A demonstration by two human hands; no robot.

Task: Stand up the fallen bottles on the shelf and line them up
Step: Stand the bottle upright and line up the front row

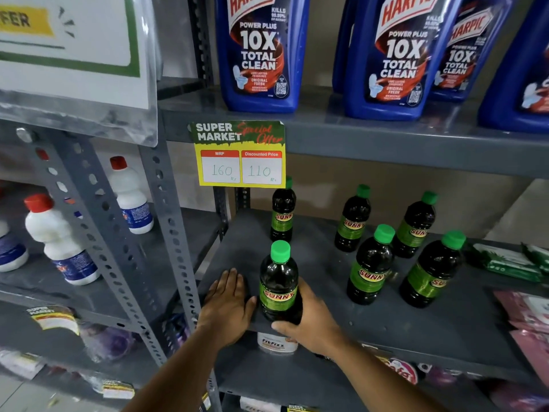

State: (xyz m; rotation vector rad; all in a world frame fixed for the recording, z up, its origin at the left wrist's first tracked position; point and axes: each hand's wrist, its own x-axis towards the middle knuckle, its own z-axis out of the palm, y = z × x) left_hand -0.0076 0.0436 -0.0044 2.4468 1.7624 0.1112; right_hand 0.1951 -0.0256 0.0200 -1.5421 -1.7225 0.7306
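Several dark "Sunny" bottles with green caps and green labels stand upright on the grey shelf [326, 263]. The nearest bottle [278, 281] stands at the front left edge, and my right hand [309, 319] wraps around its lower right side and base. My left hand [228, 301] lies flat on the shelf just left of that bottle, fingers together, holding nothing. Another bottle [283, 214] stands behind it at the back. To the right stand two back bottles [353, 220], [416, 226] and two front bottles [371, 266], [432, 270].
Blue Harpic bottles [261, 52] fill the shelf above, with a yellow price tag [240, 156] hanging from its edge. White bottles with red caps [56, 239] stand on the left rack behind a perforated post [175, 233]. Green packets [508, 260] and pink packets [525, 316] lie at the right.
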